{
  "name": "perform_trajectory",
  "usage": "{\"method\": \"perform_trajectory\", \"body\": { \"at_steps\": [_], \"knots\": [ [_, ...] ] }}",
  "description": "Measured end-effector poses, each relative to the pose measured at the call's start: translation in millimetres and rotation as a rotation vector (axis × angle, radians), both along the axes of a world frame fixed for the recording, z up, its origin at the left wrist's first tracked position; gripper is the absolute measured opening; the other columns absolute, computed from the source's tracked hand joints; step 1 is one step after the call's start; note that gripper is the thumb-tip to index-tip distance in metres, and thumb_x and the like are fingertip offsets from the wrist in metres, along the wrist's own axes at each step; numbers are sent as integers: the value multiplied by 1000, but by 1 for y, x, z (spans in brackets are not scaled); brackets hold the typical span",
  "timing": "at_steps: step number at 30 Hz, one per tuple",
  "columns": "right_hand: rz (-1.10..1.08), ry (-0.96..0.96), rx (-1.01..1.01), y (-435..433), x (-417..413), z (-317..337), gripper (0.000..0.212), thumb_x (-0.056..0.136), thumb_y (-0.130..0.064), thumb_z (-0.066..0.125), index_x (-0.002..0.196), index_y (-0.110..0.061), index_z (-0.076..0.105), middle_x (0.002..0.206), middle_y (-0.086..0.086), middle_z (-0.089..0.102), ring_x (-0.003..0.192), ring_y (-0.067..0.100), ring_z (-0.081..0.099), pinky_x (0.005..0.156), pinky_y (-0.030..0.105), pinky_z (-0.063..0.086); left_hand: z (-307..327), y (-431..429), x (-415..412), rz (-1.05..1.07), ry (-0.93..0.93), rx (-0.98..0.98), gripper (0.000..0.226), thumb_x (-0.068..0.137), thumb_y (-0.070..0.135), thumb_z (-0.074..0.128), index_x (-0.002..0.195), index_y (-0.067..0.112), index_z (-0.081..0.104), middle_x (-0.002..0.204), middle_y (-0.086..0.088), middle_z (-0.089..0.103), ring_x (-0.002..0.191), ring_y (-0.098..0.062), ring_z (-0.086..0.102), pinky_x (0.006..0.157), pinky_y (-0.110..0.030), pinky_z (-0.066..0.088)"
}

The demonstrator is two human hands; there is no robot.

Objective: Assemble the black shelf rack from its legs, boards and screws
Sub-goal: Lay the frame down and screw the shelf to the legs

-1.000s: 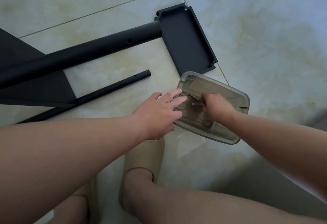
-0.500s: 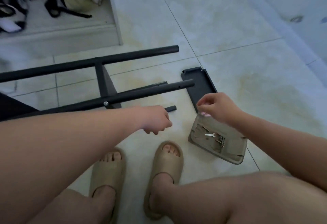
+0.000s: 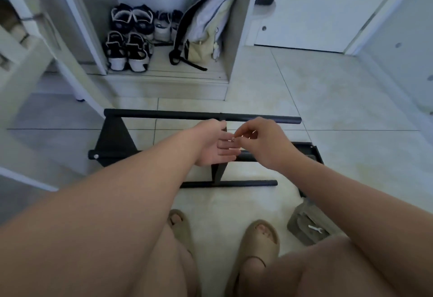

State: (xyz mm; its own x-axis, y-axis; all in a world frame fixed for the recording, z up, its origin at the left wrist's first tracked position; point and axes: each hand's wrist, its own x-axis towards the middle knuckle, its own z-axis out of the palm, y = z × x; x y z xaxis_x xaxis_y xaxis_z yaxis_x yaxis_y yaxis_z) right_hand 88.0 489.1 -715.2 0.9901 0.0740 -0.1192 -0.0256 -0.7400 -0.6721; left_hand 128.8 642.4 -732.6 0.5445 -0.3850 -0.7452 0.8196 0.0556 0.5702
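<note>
Head view: over the half-built rack [image 3: 164, 115] on the floor, both hands had come up from the box [image 3: 302, 221].
My left hand [image 3: 214, 148] lay flat, palm up; my right hand [image 3: 266, 145] pinched a small screw [image 3: 233, 139] over it. I judged fastening came next.

the shelf rack [image 3: 201, 117] is looking plain black, the screw [image 3: 233, 139] silvery, the slippers [image 3: 260, 238] beige, the floor tiles [image 3: 328, 100] mottled cream.
</note>
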Motion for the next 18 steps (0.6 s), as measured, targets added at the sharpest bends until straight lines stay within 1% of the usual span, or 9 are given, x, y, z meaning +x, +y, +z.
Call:
{"method": "perform_trajectory", "body": {
  "at_steps": [2, 3, 6, 9, 11, 12, 14, 16, 18],
  "knots": [
    [22, -2, 4, 14, 4, -3, 12, 91, -20, 69, 85, -30, 71, 87, -12, 60, 75, 5, 57, 60, 13, 41, 0, 7, 3, 2, 32, -35, 53, 109, 40, 30, 119, -1, 61, 84, -15, 71, 87, -30, 70, 74, -37, 57],
    [32, -3, -3, 18, 8, -4, 7, 91, -22, 69, 90, -28, 73, 88, -13, 60, 77, 3, 58, 61, 11, 40, -1, 10, 6, 2, 53, -37, 53, 109, 39, 31, 111, -1, 64, 80, -14, 71, 81, -29, 71, 70, -36, 58],
    [17, -37, -36, 20, 22, -4, 8, 95, -26, 66, 101, -30, 68, 94, -17, 61, 82, -1, 57, 66, 9, 37, -11, 23, 16, 6, 97, 31, 46, 108, 29, 34, 99, -3, 65, 94, -18, 68, 83, -27, 69, 66, -32, 55],
    [39, -7, -106, 13, 29, -13, 7, 95, -26, 64, 97, -33, 63, 92, -18, 62, 83, 1, 58, 69, 15, 40, -26, 37, 24, -20, 110, 99, 32, 102, 7, 35, 101, -4, 65, 102, -19, 67, 88, -25, 68, 66, -29, 53],
    [74, 63, -177, 7, 30, -27, 5, 95, -28, 64, 100, -31, 63, 95, -17, 60, 92, 7, 60, 74, 20, 43, -32, 45, 28, -16, 112, 119, 37, 96, -7, 27, 104, -3, 63, 105, -19, 66, 91, -24, 69, 69, -28, 54],
    [86, 97, -218, 5, 30, -36, 10, 96, -30, 64, 105, -29, 64, 100, -14, 59, 99, 11, 60, 81, 23, 45, -36, 46, 31, -8, 108, 122, 42, 95, -11, 23, 106, -3, 62, 107, -19, 66, 92, -24, 69, 69, -28, 55],
    [113, 148, -305, -1, 31, -51, 28, 96, -33, 65, 122, -25, 63, 116, -8, 57, 114, 17, 55, 97, 35, 46, -41, 46, 37, 25, 92, 112, 47, 95, -14, 17, 111, -3, 59, 110, -20, 65, 91, -23, 70, 69, -29, 55],
    [169, 162, -387, -6, 33, -63, 47, 94, -38, 67, 137, -25, 55, 134, -2, 52, 128, 22, 46, 107, 42, 41, -42, 41, 41, 1, 55, 130, 46, 98, -12, 15, 116, -2, 56, 113, -19, 65, 90, -22, 69, 70, -30, 56],
    [232, 137, -455, -10, 37, -71, 62, 91, -46, 70, 146, -29, 46, 146, -2, 44, 137, 24, 36, 112, 44, 34, -43, 36, 44, -5, -29, 232, 43, 103, -5, 17, 126, 0, 53, 119, -17, 65, 89, -20, 69, 69, -29, 55]
  ]
}}
